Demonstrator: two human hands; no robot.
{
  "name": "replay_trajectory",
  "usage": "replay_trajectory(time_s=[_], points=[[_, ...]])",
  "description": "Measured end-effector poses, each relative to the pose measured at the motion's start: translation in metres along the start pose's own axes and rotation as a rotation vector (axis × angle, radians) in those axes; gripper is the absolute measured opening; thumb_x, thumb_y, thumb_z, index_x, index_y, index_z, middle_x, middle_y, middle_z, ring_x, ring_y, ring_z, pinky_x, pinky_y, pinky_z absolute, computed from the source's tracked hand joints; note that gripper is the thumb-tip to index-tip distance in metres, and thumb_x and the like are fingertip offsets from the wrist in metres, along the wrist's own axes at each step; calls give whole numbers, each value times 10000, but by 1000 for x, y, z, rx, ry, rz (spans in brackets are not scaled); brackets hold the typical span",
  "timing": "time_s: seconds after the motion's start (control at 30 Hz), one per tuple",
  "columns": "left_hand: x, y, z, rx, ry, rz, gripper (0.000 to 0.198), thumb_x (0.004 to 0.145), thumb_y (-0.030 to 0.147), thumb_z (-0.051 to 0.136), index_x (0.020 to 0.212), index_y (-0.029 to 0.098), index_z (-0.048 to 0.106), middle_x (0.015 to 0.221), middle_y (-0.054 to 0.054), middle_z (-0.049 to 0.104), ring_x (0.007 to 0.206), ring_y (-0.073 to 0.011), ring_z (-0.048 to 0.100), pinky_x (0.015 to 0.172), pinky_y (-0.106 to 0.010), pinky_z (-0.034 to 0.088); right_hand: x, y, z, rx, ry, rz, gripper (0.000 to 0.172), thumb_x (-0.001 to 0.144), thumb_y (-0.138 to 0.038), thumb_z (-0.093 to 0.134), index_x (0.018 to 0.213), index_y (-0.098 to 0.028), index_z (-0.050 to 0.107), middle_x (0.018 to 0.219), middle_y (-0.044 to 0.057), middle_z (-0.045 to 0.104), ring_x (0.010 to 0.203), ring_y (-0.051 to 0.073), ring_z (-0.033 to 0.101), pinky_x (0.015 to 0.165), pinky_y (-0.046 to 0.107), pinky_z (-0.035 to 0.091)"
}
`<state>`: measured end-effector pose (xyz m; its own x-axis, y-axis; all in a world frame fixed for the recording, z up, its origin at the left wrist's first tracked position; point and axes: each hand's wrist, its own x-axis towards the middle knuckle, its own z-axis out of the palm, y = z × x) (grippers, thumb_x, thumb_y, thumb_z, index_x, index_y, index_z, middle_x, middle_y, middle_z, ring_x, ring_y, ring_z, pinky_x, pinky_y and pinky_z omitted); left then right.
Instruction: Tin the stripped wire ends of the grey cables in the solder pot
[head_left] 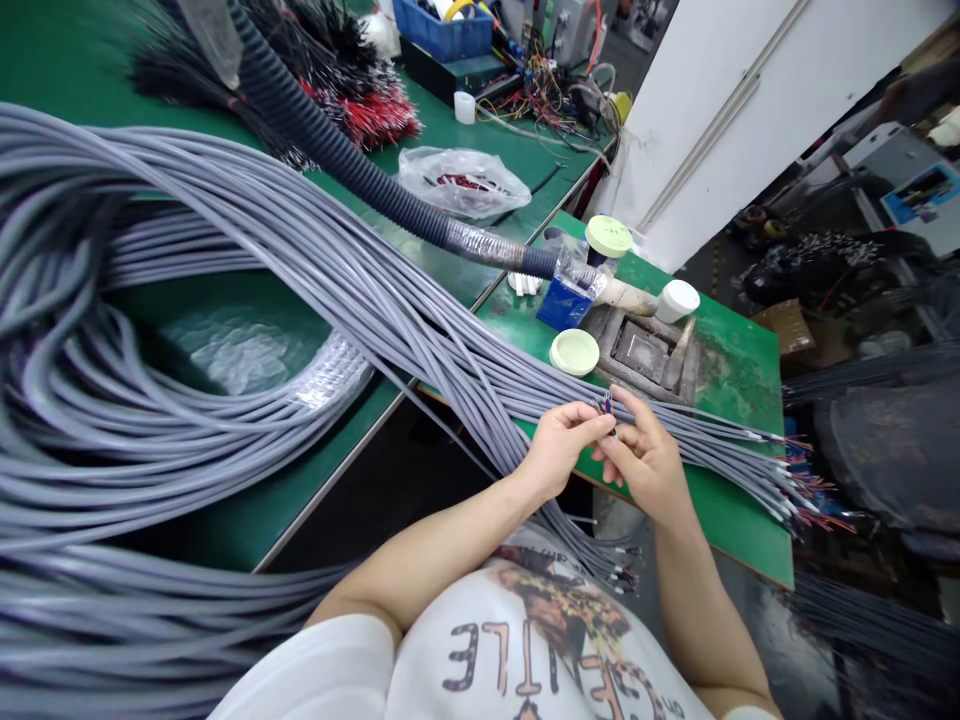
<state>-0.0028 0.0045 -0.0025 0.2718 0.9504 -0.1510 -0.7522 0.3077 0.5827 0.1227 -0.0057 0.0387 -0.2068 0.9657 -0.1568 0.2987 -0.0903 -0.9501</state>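
My left hand and my right hand meet over the edge of a small green table. Both pinch the stripped end of one grey cable, where thin coloured wires stick up between the fingertips. A thick bundle of grey cables runs from the far left across the big green bench and under my hands. Its stripped ends fan out at the right. Another group of cable ends hangs in front of my chest.
A black corrugated hose slants down to a metal fixture on the small table, beside pale green lids and a white cup. A plastic bag, red-black wire bundles and a blue bin lie farther back.
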Motion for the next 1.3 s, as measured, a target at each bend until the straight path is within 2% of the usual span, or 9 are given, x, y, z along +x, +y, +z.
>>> replay_trajectory(time_s=[0.27,0.43,0.63,0.73,0.83,0.97,1.3], points=[[-4,2,1,12,13,-6,323,697,327,757,588,144,514,487,55,518,415,-78,521,441,-200,414,-4,-2,0,-8,2,-5,587,844,-328,614,1382,-235,398,692,-31,670,481,95,577,445,203,456],[-7,4,4,-2,-4,-12,330,690,339,761,593,146,511,490,54,509,411,-83,498,433,-227,443,-6,-3,-4,66,-12,-43,472,873,-327,581,1320,-226,468,725,-11,680,544,120,629,497,239,512],[-8,3,7,-13,-59,-15,328,725,358,733,611,156,501,488,58,503,397,-108,516,442,-278,480,-9,-3,-2,94,24,-69,377,889,-308,566,1259,-236,534,673,-26,654,512,109,613,474,228,499],[-7,3,7,19,-32,15,321,730,352,727,606,155,506,495,54,515,410,-96,509,448,-251,454,-8,0,-2,82,62,-72,293,880,-310,582,1158,-219,596,687,-12,671,519,119,626,480,240,515],[-7,3,7,63,43,42,320,702,333,751,583,146,520,511,47,536,458,-78,509,484,-221,429,-8,1,-2,6,117,-70,166,870,-316,596,961,-188,651,677,-2,675,529,122,635,508,248,537],[-7,2,6,119,109,72,309,670,326,774,585,147,537,509,50,547,487,-73,516,522,-210,416,-8,-1,-3,-86,133,-72,182,876,-323,583,779,-176,627,621,-14,646,505,106,612,515,231,528],[-6,1,7,121,144,69,229,664,299,785,688,140,622,586,34,614,540,-63,527,590,-196,422,-8,2,-6,10,124,-38,192,875,-336,574,769,-180,611,610,-20,624,482,102,590,487,229,498]])
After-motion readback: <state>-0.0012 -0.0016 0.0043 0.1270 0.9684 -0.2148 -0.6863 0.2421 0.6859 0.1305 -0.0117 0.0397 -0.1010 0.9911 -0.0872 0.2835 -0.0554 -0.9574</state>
